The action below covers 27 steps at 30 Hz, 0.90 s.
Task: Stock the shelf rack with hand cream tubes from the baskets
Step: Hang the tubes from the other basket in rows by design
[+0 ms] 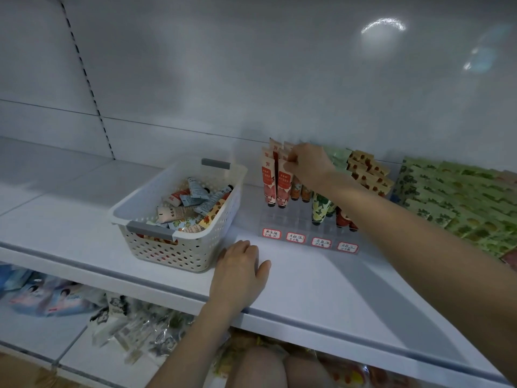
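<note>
A clear plastic rack (291, 219) with handwritten labels along its front stands on the white shelf (321, 289). Red-patterned hand cream tubes (269, 180) stand upright in its left slots, with green and orange tubes further right. My right hand (309, 163) reaches over the rack and pinches the top of a red tube (284, 183) standing in the second column. A white perforated basket (179, 245) with several loose tubes (193, 208) sits left of the rack. My left hand (240, 270) rests flat on the shelf by the basket's front right corner.
Green-patterned packets (458, 200) lie stacked on the shelf to the right of the rack, with orange-yellow tubes (366, 169) behind it. The lower shelf holds assorted packaged goods (56, 295). The shelf's back wall rises right behind the rack.
</note>
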Motion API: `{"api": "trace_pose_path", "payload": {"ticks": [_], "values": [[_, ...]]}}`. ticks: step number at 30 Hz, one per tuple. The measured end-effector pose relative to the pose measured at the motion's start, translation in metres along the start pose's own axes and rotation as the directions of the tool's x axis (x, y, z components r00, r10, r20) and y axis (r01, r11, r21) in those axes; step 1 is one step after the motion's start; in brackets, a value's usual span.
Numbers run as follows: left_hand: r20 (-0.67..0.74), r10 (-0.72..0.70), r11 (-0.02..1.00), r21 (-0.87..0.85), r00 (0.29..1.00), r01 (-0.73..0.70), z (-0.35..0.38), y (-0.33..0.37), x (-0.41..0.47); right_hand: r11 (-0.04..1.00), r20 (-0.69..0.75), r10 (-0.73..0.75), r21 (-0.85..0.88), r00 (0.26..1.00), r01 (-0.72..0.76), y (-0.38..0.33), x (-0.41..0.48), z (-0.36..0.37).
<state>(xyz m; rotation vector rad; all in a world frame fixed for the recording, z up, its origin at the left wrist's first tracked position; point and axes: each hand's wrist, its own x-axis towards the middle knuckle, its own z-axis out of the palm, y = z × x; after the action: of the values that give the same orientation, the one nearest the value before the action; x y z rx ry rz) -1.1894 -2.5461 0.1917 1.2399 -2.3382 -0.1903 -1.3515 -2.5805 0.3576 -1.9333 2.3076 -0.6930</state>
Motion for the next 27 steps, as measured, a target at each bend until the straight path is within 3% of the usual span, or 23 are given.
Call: {"api": "trace_pose_path", "payload": {"ticks": [22,27], "values": [[0.015,0.005,1.000,-0.005,1.000,-0.005,-0.005,0.004,-0.001,1.000,-0.005,-0.029,-0.010,1.000,0.029,0.000,-0.010,-0.013],[0.027,0.021,0.996,0.087,0.999,-0.023,-0.015,0.013,-0.003,0.997,-0.055,-0.076,-0.014,0.996,0.075,0.000,-0.017,-0.023]]}}
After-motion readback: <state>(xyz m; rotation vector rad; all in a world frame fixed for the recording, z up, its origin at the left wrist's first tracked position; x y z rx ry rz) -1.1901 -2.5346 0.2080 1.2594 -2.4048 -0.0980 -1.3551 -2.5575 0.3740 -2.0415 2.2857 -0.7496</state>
